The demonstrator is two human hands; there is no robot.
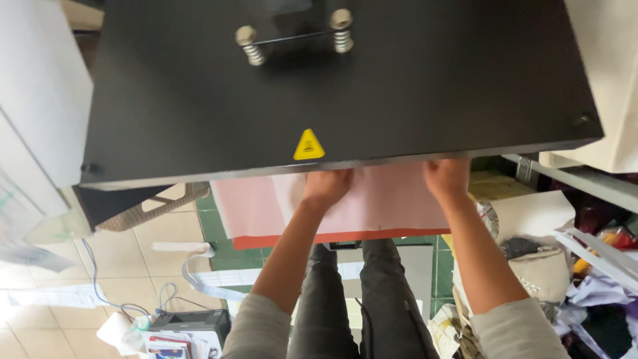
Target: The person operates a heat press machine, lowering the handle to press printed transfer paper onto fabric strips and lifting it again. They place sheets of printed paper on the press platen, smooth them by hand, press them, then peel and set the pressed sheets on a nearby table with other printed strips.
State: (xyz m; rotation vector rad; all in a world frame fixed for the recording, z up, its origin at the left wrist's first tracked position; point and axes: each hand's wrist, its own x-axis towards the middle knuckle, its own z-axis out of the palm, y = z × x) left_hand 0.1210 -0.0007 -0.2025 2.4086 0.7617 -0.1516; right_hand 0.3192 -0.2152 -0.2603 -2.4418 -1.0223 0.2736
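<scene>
**Bright at the sides, dark in the middle**

Strong light comes from the left of the left hand, where the tiled floor looks washed out and almost white. Above both hands, the big black plate is dull and shows little glare. It shades the fingertips, so they are hard to see. Both arms look sharp. The edges seem a bit stretched, and the clutter beside the right hand looks slightly soft.

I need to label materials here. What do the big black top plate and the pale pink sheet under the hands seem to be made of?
Big black top plate: probably painted metal, matte, with rigid straight edges and bolted springs. Pale pink sheet: looks like thin fabric or paper, matte and flat; I cannot tell which.
</scene>
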